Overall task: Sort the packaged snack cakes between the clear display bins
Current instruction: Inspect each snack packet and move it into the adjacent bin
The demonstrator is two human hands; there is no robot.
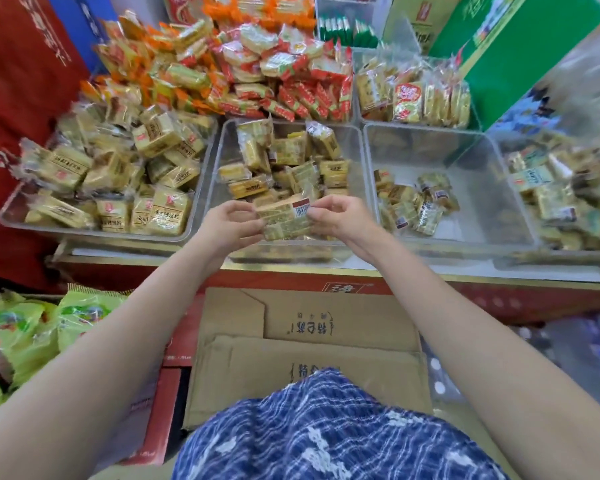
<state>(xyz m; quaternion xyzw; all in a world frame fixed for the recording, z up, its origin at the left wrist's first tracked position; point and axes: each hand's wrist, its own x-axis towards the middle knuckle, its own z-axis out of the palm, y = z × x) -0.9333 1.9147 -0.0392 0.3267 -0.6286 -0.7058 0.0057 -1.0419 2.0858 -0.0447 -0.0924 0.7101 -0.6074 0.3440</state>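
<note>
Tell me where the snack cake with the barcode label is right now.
In the head view, centre frame: the barcoded snack cake is held between the left hand and right hand, above the near edge of the middle clear bin.

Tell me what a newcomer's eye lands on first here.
First, the left hand and right hand at the centre, together holding a few snack cake packets over the near edge of the middle clear bin. Next, the bright heap of orange and red packets piled behind the bins. Then the nearly bare bin on the right, with a small cluster of packets inside.
</note>
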